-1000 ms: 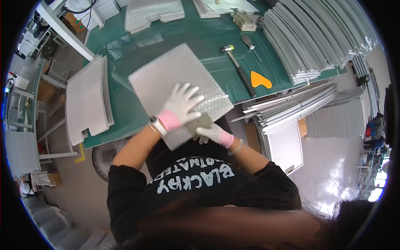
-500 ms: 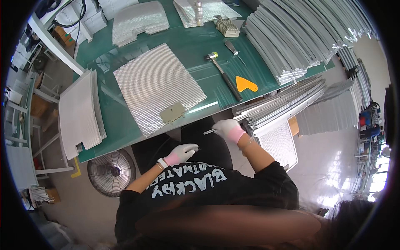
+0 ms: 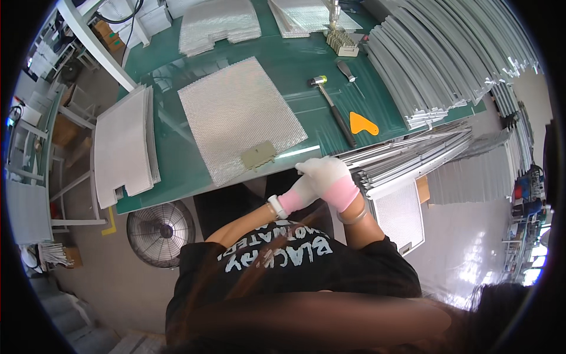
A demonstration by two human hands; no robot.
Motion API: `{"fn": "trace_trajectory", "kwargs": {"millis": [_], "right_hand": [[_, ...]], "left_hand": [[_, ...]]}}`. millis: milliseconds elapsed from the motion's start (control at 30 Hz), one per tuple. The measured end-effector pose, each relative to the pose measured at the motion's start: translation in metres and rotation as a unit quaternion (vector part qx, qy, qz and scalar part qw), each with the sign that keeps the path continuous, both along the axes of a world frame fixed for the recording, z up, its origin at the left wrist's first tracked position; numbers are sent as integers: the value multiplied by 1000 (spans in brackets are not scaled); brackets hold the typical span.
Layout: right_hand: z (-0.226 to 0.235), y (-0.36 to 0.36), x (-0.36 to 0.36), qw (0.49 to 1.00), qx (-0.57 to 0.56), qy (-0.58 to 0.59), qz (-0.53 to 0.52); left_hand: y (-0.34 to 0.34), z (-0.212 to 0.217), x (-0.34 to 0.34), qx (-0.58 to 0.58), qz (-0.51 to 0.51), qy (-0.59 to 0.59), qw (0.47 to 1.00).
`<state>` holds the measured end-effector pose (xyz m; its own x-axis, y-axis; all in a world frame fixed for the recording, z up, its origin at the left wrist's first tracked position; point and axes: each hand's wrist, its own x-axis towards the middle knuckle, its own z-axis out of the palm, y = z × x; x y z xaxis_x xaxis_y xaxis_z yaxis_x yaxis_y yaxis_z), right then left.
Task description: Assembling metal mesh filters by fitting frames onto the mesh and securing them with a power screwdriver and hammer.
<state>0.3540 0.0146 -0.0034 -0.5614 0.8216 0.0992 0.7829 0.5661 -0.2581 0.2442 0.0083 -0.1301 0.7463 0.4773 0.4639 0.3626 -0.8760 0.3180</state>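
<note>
My right hand [image 3: 331, 178], in a white glove with a pink cuff, is closed in front of the table's near edge. What it holds, if anything, is hidden. Tucked against it is my left hand [image 3: 302, 193], gloved the same way, its fingers covered by the right one. Just beyond the hands, a silvery mesh sheet [image 3: 236, 109] lies flat on the green table [image 3: 283, 59]. A small olive-grey plate [image 3: 258, 154] rests on the sheet's near corner.
A hammer [image 3: 335, 112], a screwdriver [image 3: 348, 74] and an orange scraper [image 3: 362, 124] lie to the right. Beyond them are stacked metal frame strips [image 3: 436, 53]. White panels [image 3: 125, 141] hang over the table's left edge. A floor fan [image 3: 160, 235] stands below.
My hands have come together: the left moved right and up, the right moved slightly up. The thin metal strip seen in my right hand earlier is no longer visible. The view has shifted slightly.
</note>
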Motion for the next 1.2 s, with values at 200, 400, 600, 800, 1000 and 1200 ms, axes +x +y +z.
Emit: {"fn": "trace_trajectory", "kwargs": {"millis": [200, 400, 600, 800, 1000, 1200], "right_hand": [[23, 13, 21, 994, 7, 72, -82], [-54, -35, 55, 754, 124, 590, -262], [-67, -22, 113, 253, -191, 877, -362], [-45, 0, 210, 275, -223, 935, -16], [80, -1, 178, 390, 44, 918, -52], [131, 30, 58, 413, -91, 900, 106]], "left_hand": [[30, -13, 54, -295, 9, -290, 910], [32, 51, 67, -514, 18, -436, 738], [-8, 105, -28, -330, 100, -453, 822], [-25, 164, -198, -63, 120, -714, 687], [-76, 165, -267, -187, 224, -538, 791], [-87, 114, -219, -283, 249, -502, 779]]}}
